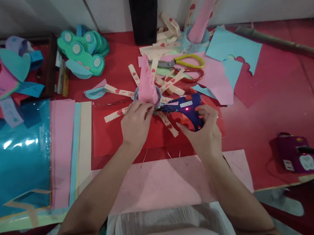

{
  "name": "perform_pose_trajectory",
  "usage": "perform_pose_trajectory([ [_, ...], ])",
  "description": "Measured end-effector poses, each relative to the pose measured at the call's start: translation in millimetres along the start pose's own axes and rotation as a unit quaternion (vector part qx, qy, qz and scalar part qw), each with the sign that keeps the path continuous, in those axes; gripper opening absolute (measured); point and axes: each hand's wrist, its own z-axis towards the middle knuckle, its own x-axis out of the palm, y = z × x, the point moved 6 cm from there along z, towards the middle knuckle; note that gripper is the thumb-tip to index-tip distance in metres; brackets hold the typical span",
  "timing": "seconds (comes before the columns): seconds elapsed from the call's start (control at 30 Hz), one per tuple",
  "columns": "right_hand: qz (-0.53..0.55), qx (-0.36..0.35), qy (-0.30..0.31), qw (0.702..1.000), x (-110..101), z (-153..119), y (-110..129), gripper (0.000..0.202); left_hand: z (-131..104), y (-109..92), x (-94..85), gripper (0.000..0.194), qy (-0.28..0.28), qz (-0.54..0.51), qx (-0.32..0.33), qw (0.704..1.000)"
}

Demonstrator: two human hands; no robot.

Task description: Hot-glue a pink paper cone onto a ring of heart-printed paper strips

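Observation:
A paper craft stands upright in front of me: a pink paper piece [146, 80] rises from a small grey-blue ring, and cream strips with red hearts [121, 91] spread out around it. My left hand [136, 124] is closed, its fingertips pinching the near edge of the craft at the ring. In my right hand [207, 131] is a blue glue gun [188, 106] with an orange trigger and a lit red light. Its nozzle points left and reaches the ring's near side, close to my left fingertips. Whether the tip touches the paper is hidden.
Yellow-handled scissors [189, 60] lie behind the glue gun beside blue paper scraps [234, 51]. A similar pink cone [203, 16] stands at the back. Green foam shapes [83, 51] and paper sheets [63, 148] are at left. A purple power adapter [296, 154] sits at right.

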Motion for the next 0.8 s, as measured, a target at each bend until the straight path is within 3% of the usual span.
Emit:
perform_pose_trajectory([
  [0.8, -0.020, -0.030, -0.029, 0.999, 2.6, -1.8, 6.4, 0.045, 3.3, 4.9, 1.1, 0.011, -0.006, -0.041, -0.031, 0.999],
])
